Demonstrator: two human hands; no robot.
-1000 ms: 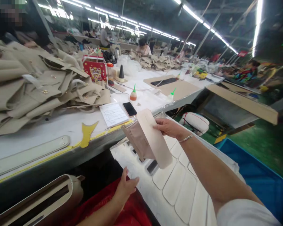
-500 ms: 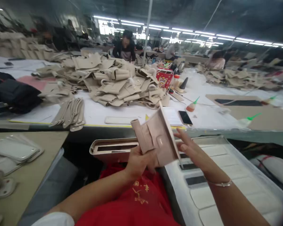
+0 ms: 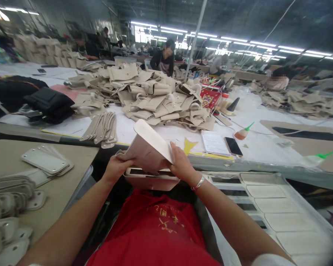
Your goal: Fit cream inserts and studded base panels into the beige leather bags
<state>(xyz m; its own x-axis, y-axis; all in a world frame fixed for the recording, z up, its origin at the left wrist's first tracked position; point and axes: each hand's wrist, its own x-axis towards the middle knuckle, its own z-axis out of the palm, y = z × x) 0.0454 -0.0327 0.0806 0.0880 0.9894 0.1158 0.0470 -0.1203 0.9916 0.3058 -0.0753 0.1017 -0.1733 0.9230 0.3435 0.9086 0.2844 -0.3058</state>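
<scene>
A beige bag body (image 3: 145, 153) is held up in front of me between both hands, its pale oblong base panel (image 3: 153, 139) tilted upward. My left hand (image 3: 115, 168) pinches the edge of the bag body at the left. At the right end of the base panel, my right hand (image 3: 182, 162) is closed on the bag body, fingers along the panel's end. Just beneath, another beige bag piece (image 3: 152, 183) with dark strips inside its pale rim rests by my red apron (image 3: 155, 229). The underside of the held bag body is partly hidden.
Beige bag parts (image 3: 161, 96) are heaped on the white table, beside stacked straps (image 3: 101, 127). A phone (image 3: 233, 146), notepad (image 3: 215, 142) and glue bottle (image 3: 242, 133) lie right. White panels (image 3: 46, 160) stand left; a tray of panels (image 3: 277, 203) is right. Co-workers sit beyond.
The bag body has been turned so its base panel faces up, and moved left and lower. My right hand, open beside it before, now grips it. My left hand has shifted left.
</scene>
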